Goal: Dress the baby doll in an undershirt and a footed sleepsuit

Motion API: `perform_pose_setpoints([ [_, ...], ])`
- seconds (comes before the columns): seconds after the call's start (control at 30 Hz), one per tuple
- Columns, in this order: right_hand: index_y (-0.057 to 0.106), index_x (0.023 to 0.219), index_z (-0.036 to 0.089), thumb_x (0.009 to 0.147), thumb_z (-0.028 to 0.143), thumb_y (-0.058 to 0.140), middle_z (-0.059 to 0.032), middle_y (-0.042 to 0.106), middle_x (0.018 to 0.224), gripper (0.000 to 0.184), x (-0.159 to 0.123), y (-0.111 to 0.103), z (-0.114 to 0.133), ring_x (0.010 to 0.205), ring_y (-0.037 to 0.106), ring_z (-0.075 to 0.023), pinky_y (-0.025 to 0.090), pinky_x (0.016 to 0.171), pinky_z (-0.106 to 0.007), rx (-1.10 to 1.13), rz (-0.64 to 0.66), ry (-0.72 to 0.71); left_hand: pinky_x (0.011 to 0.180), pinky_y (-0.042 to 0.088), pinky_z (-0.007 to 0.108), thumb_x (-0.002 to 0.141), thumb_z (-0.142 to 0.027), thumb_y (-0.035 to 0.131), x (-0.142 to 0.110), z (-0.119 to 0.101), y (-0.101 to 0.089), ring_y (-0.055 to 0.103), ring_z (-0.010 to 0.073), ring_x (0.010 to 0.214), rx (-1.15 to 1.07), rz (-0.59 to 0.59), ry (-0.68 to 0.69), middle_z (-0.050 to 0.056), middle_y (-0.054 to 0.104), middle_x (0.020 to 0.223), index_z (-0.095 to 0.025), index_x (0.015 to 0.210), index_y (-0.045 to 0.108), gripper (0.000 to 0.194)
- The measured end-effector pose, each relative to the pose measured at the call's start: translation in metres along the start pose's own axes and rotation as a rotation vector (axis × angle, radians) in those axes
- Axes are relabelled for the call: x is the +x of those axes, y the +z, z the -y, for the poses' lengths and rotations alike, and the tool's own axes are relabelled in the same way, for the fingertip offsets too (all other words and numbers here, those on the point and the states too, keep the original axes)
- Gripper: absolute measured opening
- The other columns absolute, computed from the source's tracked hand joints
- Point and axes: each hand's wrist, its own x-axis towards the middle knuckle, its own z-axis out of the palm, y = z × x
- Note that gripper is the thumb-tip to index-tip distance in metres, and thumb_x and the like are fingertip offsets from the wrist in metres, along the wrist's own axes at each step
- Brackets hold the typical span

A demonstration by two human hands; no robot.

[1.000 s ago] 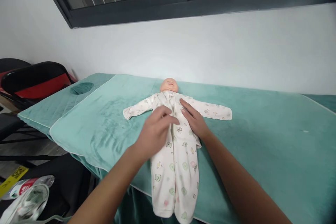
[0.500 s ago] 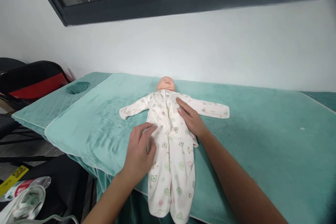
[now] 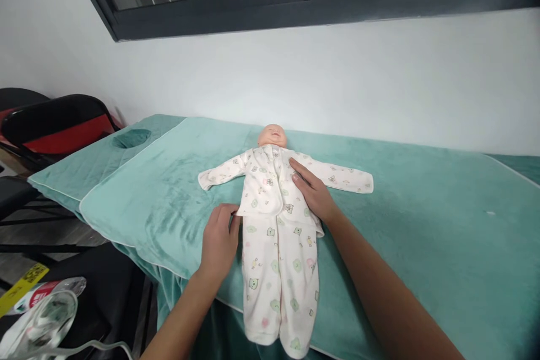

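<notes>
A baby doll lies on its back on the green bed cover, its head toward the wall. It wears a white printed jacket with long sleeves spread to both sides, and matching trousers reaching to the near edge. My left hand pinches the lower left corner of the jacket between thumb and fingers, beside the waist. My right hand rests flat on the jacket's right front, fingers stretched toward the shoulder. Any hands or feet of the doll are hidden in the clothes.
The green-covered bed runs along a white wall below a dark window frame. A face hole sits at its left end. Black and red chairs stand left. A plastic bottle and a white cable lie lower left.
My left hand has moved from over the doll's belly down to the jacket's left hem and pinched its corner. The hem now lies spread over the trouser waist. My right hand has stayed in place.
</notes>
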Motion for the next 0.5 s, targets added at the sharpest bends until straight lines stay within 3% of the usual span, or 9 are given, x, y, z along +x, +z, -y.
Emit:
perform_pose_setpoints([
  [0.3,0.053,0.141,0.035,0.094,0.049,0.053,0.0058,0.043,0.153,0.048,0.001,0.000,0.000,0.145,0.035,-0.0212,0.023,0.124,-0.042,0.000,0.008,-0.004,0.072,0.049,0.036,0.095,-0.028,0.045,-0.029,0.009,0.008,0.061,0.0218,0.080,-0.086,0.032,-0.064,0.004,0.065,0.088,-0.025,0.091,0.059,0.015],
  [0.5,0.053,0.140,0.034,0.095,0.047,0.053,0.0042,0.044,0.153,0.047,0.001,-0.001,0.001,0.144,0.035,-0.0201,0.023,0.124,-0.042,-0.005,0.006,-0.004,0.077,0.049,0.035,0.093,-0.032,0.048,-0.022,0.006,0.001,0.063,0.0209,0.084,-0.191,0.172,-0.138,0.003,0.068,0.090,-0.024,0.093,0.063,0.017],
])
